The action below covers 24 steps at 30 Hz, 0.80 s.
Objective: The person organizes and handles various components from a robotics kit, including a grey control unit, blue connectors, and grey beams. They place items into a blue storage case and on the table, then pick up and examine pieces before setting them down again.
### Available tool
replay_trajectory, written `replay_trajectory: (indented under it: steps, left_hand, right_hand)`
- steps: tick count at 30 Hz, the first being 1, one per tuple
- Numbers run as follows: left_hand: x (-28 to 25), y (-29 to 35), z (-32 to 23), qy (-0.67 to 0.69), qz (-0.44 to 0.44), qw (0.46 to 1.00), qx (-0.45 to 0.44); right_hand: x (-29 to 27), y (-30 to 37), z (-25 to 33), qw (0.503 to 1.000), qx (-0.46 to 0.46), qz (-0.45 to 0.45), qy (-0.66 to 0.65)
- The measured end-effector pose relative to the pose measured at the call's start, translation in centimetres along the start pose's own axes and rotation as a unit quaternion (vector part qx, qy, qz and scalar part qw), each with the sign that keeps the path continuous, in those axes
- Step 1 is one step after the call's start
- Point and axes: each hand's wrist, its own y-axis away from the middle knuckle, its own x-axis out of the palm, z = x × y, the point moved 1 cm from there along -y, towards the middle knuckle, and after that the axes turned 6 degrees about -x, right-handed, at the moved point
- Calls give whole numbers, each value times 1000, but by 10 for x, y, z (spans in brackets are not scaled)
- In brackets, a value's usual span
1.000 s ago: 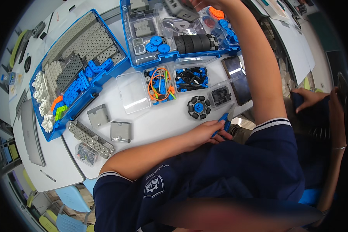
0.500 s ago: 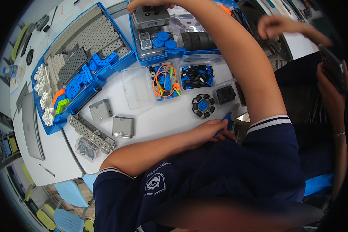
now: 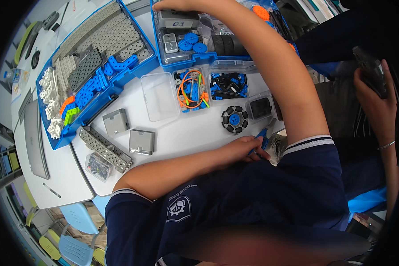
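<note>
My left hand [image 3: 246, 148] is closed around a blue-handled tool [image 3: 265, 134] with a grey tip, close to my body; its exact kind is unclear. My right arm stretches far forward, and my right hand [image 3: 175, 5], partly cut off by the upper edge, grips a grey box [image 3: 178, 20] in the blue parts case [image 3: 188, 62]. Blue gears [image 3: 191, 39] and black tyres [image 3: 226, 45] lie beside that box. Nearest the left hand are a black-and-grey roller wheel [image 3: 234, 119] and a small clear box [image 3: 260, 107] holding a dark part.
A second blue case [image 3: 106, 84] holds grey perforated beams and coloured connectors. Small open boxes hold orange bands [image 3: 193, 91] and black pins [image 3: 228, 85]. Two grey blocks [image 3: 142, 142] and a perforated channel [image 3: 105, 148] lie left. Another person's hand [image 3: 379, 93] holds a phone [image 3: 370, 71].
The grey box under my right hand has come down into the case. The other person's outstretched hand at the upper right has left the view. My left hand stays put.
</note>
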Motion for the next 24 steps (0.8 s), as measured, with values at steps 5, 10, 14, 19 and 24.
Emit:
replay_trajectory:
  steps: [5, 10, 14, 19, 24]
  left_hand:
    - [0, -3, 2, 6, 6, 1000, 13]
    - [-2, -3, 3, 20, 13, 1000, 3]
    - [-6, -10, 11, 6, 13, 1000, -8]
    - [-5, -26, 16, -22, 28, 998, 50]
    - [-5, -7, 10, -36, -16, 999, 13]
  right_hand:
    - [-13, 22, 3, 996, -30, -80, 15]
    - [-59, 90, 1, 981, -108, -155, -39]
    - [-109, 178, 3, 967, -179, -161, -88]
    - [-141, 254, 3, 949, -239, -146, -142]
    - [-141, 285, -4, 935, -258, -164, -180]
